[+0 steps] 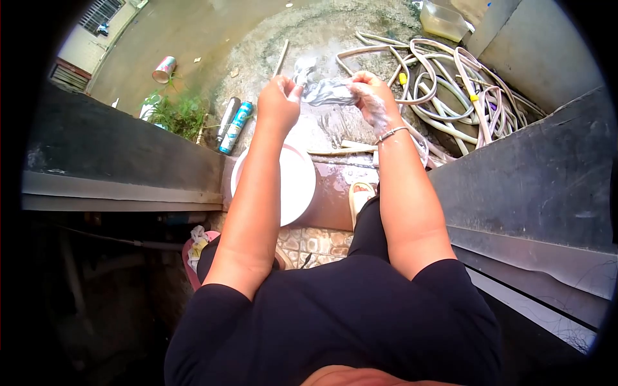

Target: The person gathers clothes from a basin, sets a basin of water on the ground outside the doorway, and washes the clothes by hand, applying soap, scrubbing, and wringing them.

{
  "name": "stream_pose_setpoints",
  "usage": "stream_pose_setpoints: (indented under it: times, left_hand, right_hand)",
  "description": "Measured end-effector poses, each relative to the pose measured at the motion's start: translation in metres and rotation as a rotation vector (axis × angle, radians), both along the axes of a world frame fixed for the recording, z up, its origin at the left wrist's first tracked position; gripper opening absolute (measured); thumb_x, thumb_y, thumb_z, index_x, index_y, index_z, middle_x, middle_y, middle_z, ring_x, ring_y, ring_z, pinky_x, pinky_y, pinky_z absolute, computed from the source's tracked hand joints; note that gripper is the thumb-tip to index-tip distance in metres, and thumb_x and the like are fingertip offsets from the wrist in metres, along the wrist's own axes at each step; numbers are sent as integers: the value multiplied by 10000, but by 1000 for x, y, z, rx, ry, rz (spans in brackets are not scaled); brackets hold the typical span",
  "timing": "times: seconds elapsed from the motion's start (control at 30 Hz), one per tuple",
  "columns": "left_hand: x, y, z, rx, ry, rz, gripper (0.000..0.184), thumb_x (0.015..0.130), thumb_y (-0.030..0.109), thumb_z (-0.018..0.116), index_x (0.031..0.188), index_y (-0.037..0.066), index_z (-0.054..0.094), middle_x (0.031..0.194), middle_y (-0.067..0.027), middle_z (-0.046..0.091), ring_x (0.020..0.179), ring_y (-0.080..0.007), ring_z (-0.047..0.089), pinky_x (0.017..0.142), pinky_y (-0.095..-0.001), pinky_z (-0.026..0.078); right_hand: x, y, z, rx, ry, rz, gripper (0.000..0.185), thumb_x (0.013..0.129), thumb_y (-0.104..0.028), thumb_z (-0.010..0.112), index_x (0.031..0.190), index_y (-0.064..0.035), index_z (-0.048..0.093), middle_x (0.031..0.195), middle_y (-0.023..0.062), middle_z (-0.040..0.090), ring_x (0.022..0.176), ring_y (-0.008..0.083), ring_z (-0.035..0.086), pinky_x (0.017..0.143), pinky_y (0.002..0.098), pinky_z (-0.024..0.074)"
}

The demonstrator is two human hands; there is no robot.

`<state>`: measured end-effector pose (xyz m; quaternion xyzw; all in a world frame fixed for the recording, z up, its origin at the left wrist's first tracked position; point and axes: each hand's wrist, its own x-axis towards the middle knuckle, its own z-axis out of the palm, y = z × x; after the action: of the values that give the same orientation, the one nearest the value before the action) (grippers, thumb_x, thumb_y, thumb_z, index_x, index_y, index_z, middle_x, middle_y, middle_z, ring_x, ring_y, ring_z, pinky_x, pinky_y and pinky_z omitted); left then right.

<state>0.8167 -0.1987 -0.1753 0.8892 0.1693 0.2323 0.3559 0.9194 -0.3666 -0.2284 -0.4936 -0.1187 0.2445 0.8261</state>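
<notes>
A wet, grey-and-white cloth (pixel 329 92) is stretched between my two hands, out in front of me above the wet ground. My left hand (pixel 279 103) is closed on its left end, where a bunched whitish part sticks up past the fingers. At the other end, my right hand (pixel 374 101) pinches the cloth between thumb and fingers. White suds cover part of the right palm and wrist, just above a bracelet (pixel 391 134). Below my left forearm stands a round white basin (pixel 299 186), partly hidden by that arm.
A tangled pale hose (pixel 463 119) lies at the right, with a clear plastic tub (pixel 444 22) behind it. Left of my hands are a blue spray can (pixel 236 127), a dark can (pixel 228 119) and weeds (pixel 180 116). Dark walls (pixel 534 174) flank both sides.
</notes>
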Motion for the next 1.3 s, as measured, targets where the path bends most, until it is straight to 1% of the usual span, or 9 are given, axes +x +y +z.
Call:
stream_pose_setpoints:
  times: [0.33, 0.4, 0.43, 0.53, 0.6, 0.67, 1.03, 1.1, 1.3]
  left_hand:
    - [-2, 10, -12, 53, 15, 131, 166, 785, 163, 607, 824, 27, 518, 777, -174, 600, 744, -337, 580, 669, -387, 450]
    - [0, 17, -21, 413, -239, 164, 175, 800, 179, 591, 835, 28, 510, 803, -178, 606, 777, -343, 583, 684, -400, 451]
    - [2, 21, -25, 414, -240, 166, 175, 800, 179, 591, 835, 28, 510, 803, -178, 606, 777, -343, 583, 684, -400, 451]
    - [0, 19, -19, 296, -178, 187, 179, 818, 190, 564, 851, 27, 499, 805, -187, 609, 780, -358, 585, 687, -417, 452]
    - [-5, 9, 0, 102, 93, 226, 179, 828, 192, 544, 865, 25, 490, 781, -195, 607, 752, -367, 588, 678, -424, 451]
    - [-5, 11, -4, 99, 65, 226, 180, 829, 189, 543, 876, 25, 487, 772, -199, 606, 739, -370, 588, 671, -426, 451]
    - [-6, 25, -13, 31, -59, 135, 178, 822, 179, 565, 880, 22, 504, 759, -196, 604, 704, -346, 596, 641, -386, 461]
    - [-7, 24, -12, 28, -169, 110, 132, 820, 132, 587, 834, 17, 525, 655, -87, 566, 575, -158, 516, 583, -284, 435]
    - [-10, 24, -3, 86, -230, 124, 60, 839, 102, 557, 867, 52, 573, 650, -48, 558, 573, -107, 494, 569, -257, 422]
  right_hand:
    - [5, -4, -2, 143, 62, -106, 135, 765, 35, 556, 766, -91, 507, 755, 2, 542, 643, 103, 523, 590, 225, 445]
    - [3, -1, 0, 159, 55, -250, 146, 737, 35, 576, 753, -99, 519, 679, -13, 532, 565, 82, 489, 515, 208, 394]
    - [4, -1, -2, 156, 39, -269, 154, 744, 35, 582, 755, -103, 515, 702, -17, 530, 581, 76, 489, 525, 198, 385]
    - [4, -1, 1, 191, 31, -339, 160, 751, 38, 584, 758, -105, 511, 733, -22, 525, 605, 66, 487, 532, 188, 377]
    - [8, -2, -2, 174, 26, -326, 161, 757, 42, 582, 764, -103, 514, 754, -28, 517, 622, 62, 486, 542, 186, 381]
    - [10, -2, -4, 251, -42, -253, 152, 774, 52, 568, 756, -86, 509, 801, 14, 546, 700, 104, 532, 667, 230, 450]
    - [6, -6, 2, 280, 1, -151, 145, 739, 65, 577, 803, -59, 540, 744, 2, 546, 668, 95, 523, 635, 206, 439]
    - [7, -8, 0, 184, -23, -126, 148, 735, 40, 607, 848, -41, 559, 764, 9, 561, 691, 92, 532, 643, 204, 442]
    - [1, -8, 1, -141, -82, 42, 201, 767, -55, 648, 954, -28, 581, 837, 23, 599, 723, 86, 570, 637, 184, 459]
